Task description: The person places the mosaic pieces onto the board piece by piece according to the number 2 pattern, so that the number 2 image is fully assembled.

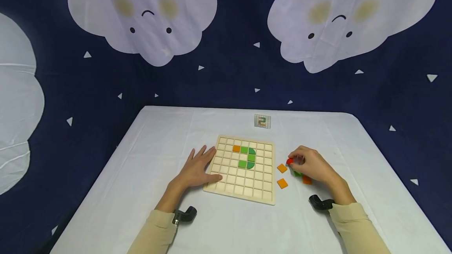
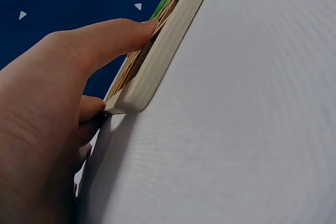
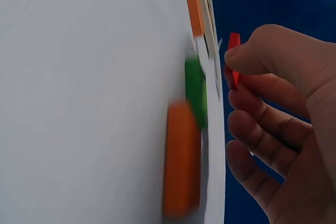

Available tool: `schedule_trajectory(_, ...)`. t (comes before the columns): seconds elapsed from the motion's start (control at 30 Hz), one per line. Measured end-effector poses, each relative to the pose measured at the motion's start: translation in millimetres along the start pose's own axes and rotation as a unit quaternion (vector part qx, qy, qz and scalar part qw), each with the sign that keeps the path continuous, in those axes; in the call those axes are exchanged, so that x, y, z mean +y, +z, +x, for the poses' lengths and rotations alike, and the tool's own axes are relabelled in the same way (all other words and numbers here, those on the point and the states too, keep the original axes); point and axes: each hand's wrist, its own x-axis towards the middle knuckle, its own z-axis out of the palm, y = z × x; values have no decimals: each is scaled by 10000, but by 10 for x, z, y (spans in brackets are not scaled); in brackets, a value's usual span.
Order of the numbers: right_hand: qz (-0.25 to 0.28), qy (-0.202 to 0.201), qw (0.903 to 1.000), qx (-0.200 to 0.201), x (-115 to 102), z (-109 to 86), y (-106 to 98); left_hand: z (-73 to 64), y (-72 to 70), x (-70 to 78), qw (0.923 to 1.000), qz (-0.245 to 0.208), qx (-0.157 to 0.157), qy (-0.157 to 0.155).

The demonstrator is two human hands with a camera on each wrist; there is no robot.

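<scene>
My left hand rests at the left side of a wooden grid board, fingers spread. Its thumb lies over the board's raised rim in the left wrist view, the other fingers along the edge. Right of the board, my right hand pinches a small red tile between thumb and fingers, held above the table. Set in the board's squares are an orange square tile, several green square tiles and two green rounded tiles.
Loose orange tiles lie between the board and my right hand. Below that hand are a green piece and another orange tile, blurred in the right wrist view. A small pattern card lies behind the board on the white-covered table.
</scene>
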Motion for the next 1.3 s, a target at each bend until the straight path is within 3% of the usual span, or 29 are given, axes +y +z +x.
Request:
schedule_trajectory(0.63, -115, -425, 9977, -508, -437, 421, 337, 3, -4, -2, 9999, -45, -89, -21)
schedule_trajectory(1.3, -519, -1269, 9876, -761, -978, 699, 614, -10, -8, 6, 10000, -34, -20, 0)
